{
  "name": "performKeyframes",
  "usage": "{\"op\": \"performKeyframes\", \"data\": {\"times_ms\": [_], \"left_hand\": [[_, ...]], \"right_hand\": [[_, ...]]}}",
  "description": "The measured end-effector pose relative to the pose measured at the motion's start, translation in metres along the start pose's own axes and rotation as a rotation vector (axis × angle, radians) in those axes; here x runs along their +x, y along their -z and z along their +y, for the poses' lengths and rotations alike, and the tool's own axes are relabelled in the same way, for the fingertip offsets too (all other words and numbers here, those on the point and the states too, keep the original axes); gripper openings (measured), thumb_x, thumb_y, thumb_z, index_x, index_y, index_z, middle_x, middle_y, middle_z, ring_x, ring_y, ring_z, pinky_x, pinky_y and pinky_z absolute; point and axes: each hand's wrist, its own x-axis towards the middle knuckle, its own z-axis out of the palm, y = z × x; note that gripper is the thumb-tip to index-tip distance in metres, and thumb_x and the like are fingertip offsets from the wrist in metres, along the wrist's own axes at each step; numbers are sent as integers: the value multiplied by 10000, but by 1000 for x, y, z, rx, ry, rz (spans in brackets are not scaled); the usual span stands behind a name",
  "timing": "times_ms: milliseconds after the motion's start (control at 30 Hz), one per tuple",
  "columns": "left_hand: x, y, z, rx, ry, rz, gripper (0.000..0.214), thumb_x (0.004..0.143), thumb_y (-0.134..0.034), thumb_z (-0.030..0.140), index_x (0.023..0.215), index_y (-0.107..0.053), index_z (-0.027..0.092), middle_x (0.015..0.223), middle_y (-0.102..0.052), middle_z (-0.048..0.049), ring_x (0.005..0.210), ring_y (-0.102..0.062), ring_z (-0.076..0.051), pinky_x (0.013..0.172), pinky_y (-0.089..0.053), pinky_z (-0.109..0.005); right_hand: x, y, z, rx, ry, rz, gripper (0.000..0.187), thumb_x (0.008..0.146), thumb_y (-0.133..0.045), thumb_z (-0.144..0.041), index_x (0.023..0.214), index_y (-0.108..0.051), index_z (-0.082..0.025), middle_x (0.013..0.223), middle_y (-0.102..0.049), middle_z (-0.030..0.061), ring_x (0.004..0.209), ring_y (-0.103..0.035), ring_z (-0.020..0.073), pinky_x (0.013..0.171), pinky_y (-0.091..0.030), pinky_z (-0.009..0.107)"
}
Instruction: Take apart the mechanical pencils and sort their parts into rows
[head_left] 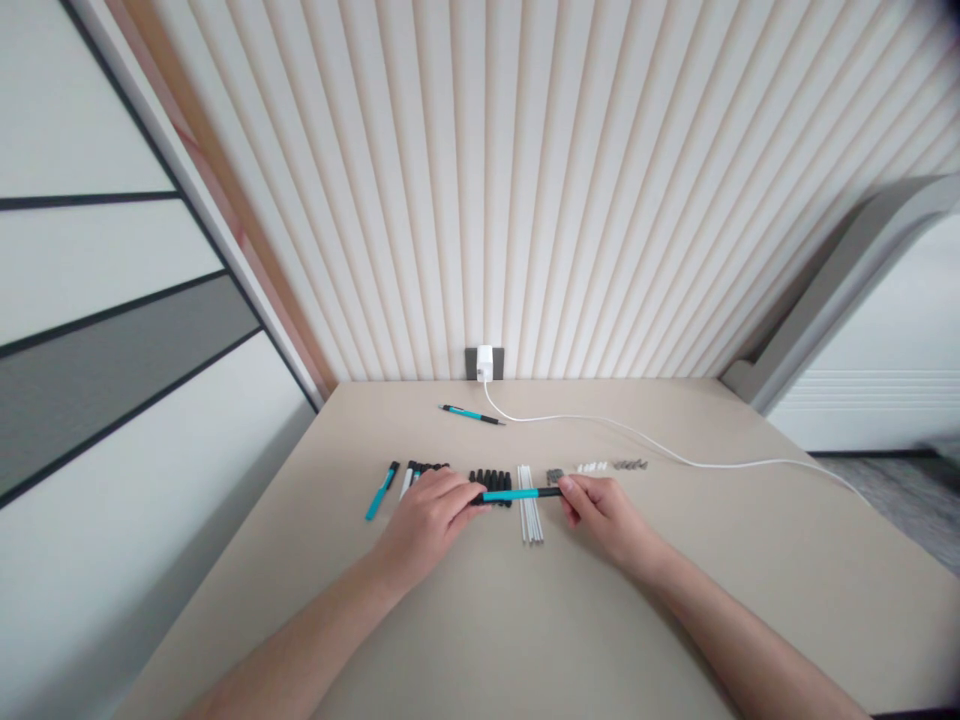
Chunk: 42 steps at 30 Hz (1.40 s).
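Observation:
Both my hands hold one teal and black pen point(517, 493) level above the beige table point(675, 560). My left hand point(427, 520) pinches its black left end, fingers closed. My right hand point(604, 515) grips the right end, fingers curled. Under the pen lie a row of black pen parts point(491, 478) and a bundle of white refill tubes point(529, 520). Left of my left hand sit a teal barrel point(382, 491) and a few more pen parts point(420, 468).
A finished teal pen point(471, 414) lies farther back near a white charger point(485, 362) plugged into the wall. Its white cable point(675, 455) runs right across the table. Small grey and white parts point(607, 465) lie right of the refills.

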Motion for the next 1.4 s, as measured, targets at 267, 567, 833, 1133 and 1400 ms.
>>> {"op": "performKeyframes", "data": {"times_ms": [267,567,833,1133,1400], "left_hand": [[2,3,2,68,-45,-65,212,938,-531,319,856,-643,159,766,-644,-36,748,-568,-175,734,-440,-313],[1,2,4,49,-28,-25,162,938,-535,290,956,-647,174,829,-664,-45,795,-593,-179,784,-455,-325],[1,2,4,39,-21,-32,160,938,-534,291,957,-647,179,848,-671,-45,806,-601,-183,764,-458,-319],[0,0,4,31,-27,-34,149,936,-538,285,967,-643,185,855,-672,-45,812,-604,-181,786,-460,-324],[2,1,5,28,-49,-32,149,934,-539,282,969,-646,184,844,-671,-44,800,-608,-182,792,-468,-330]], "right_hand": [[3,3,1,-68,120,55,141,922,-515,-316,917,-595,-201,801,-616,13,711,-532,145,633,-401,254],[-1,7,-7,-59,169,-32,290,957,-438,-376,1036,-653,-197,860,-677,52,719,-578,158,618,-422,264],[0,5,-7,-32,180,16,265,936,-484,-395,1016,-637,-195,822,-643,43,705,-534,154,630,-417,264],[-1,4,-9,12,180,-35,249,906,-552,-372,1057,-612,-184,891,-658,52,744,-552,152,657,-428,265],[-1,2,-11,26,148,-68,229,889,-577,-351,1054,-599,-194,832,-646,25,691,-539,141,612,-415,253]]}}
